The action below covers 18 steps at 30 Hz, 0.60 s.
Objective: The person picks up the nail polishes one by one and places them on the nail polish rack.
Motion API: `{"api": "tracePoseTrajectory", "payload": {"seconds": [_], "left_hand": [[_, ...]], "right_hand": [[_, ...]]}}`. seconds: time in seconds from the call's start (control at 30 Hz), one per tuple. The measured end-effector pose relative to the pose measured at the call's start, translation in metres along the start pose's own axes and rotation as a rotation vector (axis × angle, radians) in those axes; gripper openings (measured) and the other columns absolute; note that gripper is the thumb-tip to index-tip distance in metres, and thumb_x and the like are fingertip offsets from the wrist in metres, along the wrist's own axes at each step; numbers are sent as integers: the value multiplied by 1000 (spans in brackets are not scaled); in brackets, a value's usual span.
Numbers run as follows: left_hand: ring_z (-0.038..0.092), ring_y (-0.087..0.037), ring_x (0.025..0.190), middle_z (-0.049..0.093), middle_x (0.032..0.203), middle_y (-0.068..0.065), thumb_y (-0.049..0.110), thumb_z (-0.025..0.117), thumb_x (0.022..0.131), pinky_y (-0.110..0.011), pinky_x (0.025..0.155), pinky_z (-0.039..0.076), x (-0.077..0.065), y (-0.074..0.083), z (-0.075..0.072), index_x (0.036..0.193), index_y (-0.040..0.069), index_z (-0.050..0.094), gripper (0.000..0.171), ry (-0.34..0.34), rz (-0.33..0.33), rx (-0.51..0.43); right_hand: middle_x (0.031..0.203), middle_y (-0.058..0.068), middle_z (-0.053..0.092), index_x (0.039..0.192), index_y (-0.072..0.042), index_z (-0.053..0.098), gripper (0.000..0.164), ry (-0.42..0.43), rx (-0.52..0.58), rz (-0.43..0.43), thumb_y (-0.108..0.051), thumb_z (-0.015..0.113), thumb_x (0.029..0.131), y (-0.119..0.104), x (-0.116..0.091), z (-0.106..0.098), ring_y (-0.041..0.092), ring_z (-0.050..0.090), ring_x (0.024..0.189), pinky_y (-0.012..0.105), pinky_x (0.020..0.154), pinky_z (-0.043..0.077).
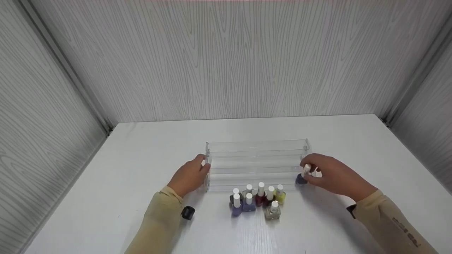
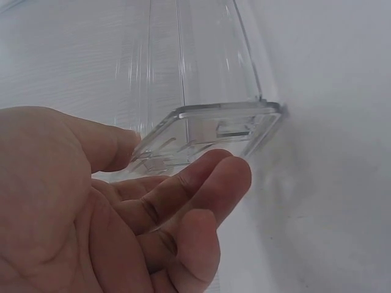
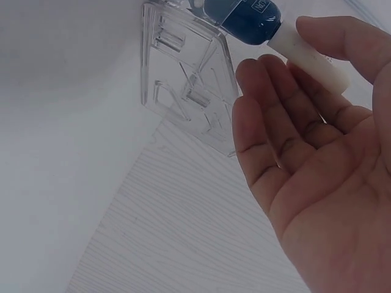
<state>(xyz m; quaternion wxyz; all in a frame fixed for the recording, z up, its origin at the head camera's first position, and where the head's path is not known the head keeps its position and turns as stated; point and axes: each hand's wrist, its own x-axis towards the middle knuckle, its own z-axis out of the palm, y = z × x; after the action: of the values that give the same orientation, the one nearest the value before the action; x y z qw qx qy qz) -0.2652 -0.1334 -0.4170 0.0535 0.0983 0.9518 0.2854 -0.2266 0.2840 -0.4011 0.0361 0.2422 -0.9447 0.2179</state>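
My right hand (image 1: 333, 174) pinches the white cap of a dark blue nail polish bottle (image 1: 301, 179) between thumb and fingers. The bottle is tilted at the right end of the front tier of a clear acrylic rack (image 1: 256, 170). In the right wrist view, the blue bottle (image 3: 252, 21) overlaps the rack's end panel (image 3: 183, 79). My left hand (image 1: 189, 175) holds the rack's left end, its thumb at the edge of the end panel (image 2: 223, 113) and fingers against the outer side. Several white-capped nail polish bottles (image 1: 249, 204) stand in a cluster before the rack.
The clustered bottles include a red one (image 1: 260, 198), a yellow one (image 1: 281, 198) and a glittery one (image 1: 272, 213) nearest me. All stand on a white table (image 1: 106, 197). Pale wood-grain panels (image 1: 226, 60) rise at the back and both sides.
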Motion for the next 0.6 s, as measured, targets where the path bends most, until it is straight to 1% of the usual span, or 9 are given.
{"api": "tracePoseTrajectory", "payload": {"seconds": [0.13,0.23,0.37,0.5,0.6], "left_hand": [[53,-16,62,63,83,-3,30,45,112,-35,61,42,0,0,0,149,2,46,47,-1,-3,-2],[54,-16,64,65,83,-3,30,45,112,-35,61,43,-1,0,-1,150,2,45,48,-8,-8,-11],[56,-16,65,67,83,-4,30,44,112,-34,61,43,0,0,-1,151,3,45,48,-23,-15,-38],[56,-16,65,67,84,-3,31,43,112,-35,61,43,0,1,-1,152,3,44,48,-29,-26,-41],[56,-16,65,67,84,-3,31,43,112,-35,62,43,-1,1,-1,152,3,43,49,-28,-29,-29]], "right_hand": [[119,4,65,129,-6,60,40,67,2,-12,-14,76,94,-3,0,-1,22,64,107,46,89,54],[127,10,63,132,-5,57,43,115,11,-21,-14,76,95,-6,1,-2,28,63,114,50,95,52],[129,8,63,134,-6,56,44,162,17,-42,-12,76,95,-9,1,-3,28,63,117,50,96,51],[127,5,63,136,-7,54,47,183,14,-62,-11,76,94,-11,0,-3,27,64,116,49,91,54],[125,5,63,135,-7,55,46,194,6,-73,-10,76,94,-12,0,-3,28,65,114,49,89,54]]}}
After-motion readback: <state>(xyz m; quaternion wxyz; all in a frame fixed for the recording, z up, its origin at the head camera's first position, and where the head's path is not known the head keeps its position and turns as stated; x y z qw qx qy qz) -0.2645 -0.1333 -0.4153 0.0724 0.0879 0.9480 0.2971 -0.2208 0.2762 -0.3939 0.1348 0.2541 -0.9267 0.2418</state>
